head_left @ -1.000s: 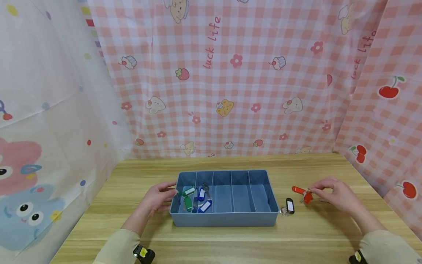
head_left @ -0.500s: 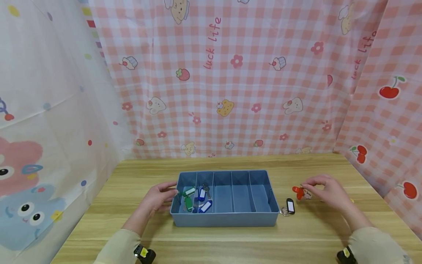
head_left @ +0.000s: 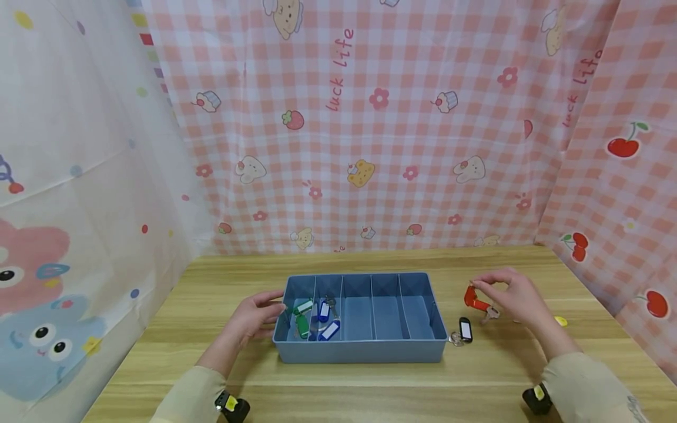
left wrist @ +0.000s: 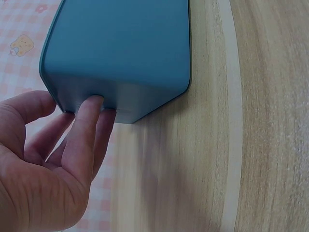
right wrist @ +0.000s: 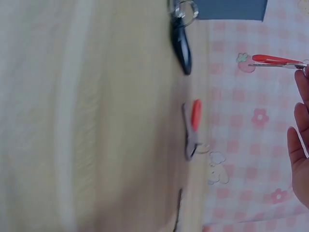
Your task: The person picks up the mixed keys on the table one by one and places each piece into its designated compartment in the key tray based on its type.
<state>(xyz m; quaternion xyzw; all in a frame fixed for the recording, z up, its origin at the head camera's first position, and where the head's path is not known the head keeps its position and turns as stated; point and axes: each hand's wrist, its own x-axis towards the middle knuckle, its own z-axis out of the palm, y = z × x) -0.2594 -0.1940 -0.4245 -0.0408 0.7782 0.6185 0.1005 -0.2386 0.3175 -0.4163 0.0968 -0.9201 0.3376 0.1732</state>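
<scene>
My left hand (head_left: 256,317) rests at the left end of a blue-grey divided box (head_left: 359,352). In the left wrist view, its fingertips touch the box's end wall, with one digit at the rim. Above the table right of the box, my right hand (head_left: 513,296) pinches a red key tag (head_left: 470,295). A key (right wrist: 275,65) hangs with that tag in the right wrist view. Below lies a second red key tag (right wrist: 196,113) with its own key (right wrist: 188,133). Nearer the box is a black key tag (head_left: 465,330) with a ring and keys (head_left: 457,339).
Green key tags (head_left: 302,325) lie in the box's leftmost compartment, blue key tags (head_left: 329,330) in the second. A yellow thing (head_left: 560,321) shows beyond my right forearm. Patterned cloth (head_left: 381,135) hangs behind and beside the wooden table (head_left: 370,388).
My right hand has moved left and up with the pinched red tag, away from the other red tag. A yellow thing has come into view past the forearm. My left hand stays put.
</scene>
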